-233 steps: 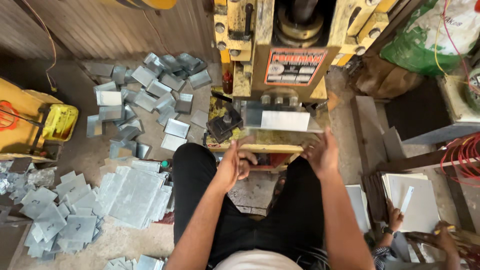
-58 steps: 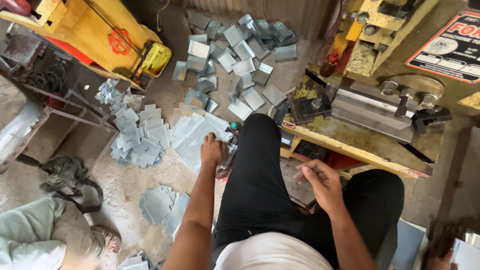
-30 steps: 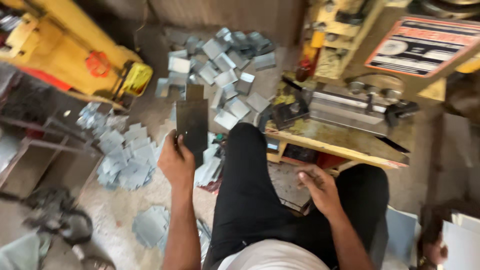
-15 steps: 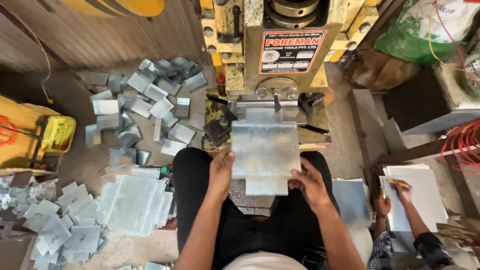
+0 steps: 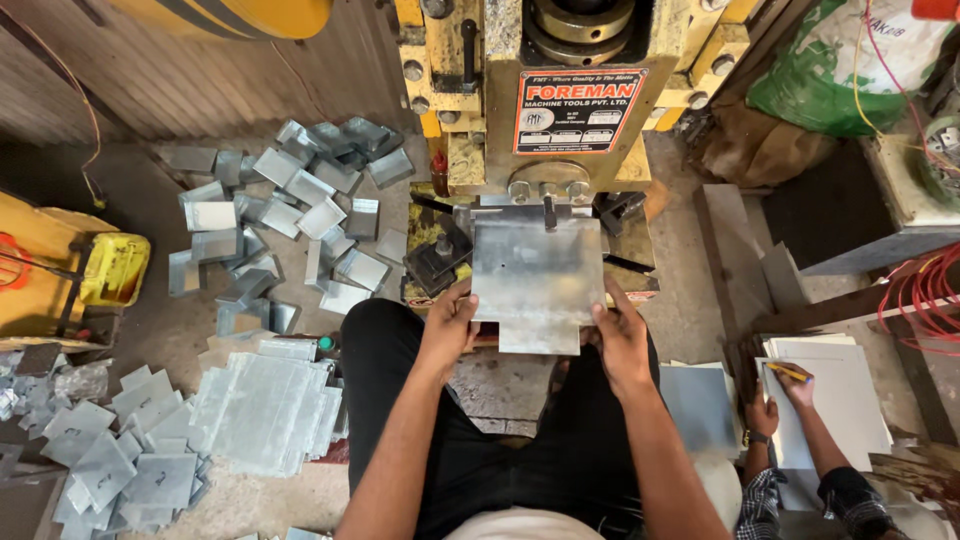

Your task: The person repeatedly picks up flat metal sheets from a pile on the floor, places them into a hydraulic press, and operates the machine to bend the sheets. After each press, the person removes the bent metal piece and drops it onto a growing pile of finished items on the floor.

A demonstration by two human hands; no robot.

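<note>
Seated before the machine, the person held a flat metal sheet (image 5: 537,282) by its near corners. The left hand (image 5: 450,325) pinched the left edge and the right hand (image 5: 620,335) pinched the right, both arms reaching forward over the knees. The sheet lay level on the press bed (image 5: 640,285), its far edge under the yellow press (image 5: 560,110). Doing this well probably meant keeping it square and fingers clear of the tooling.
</note>
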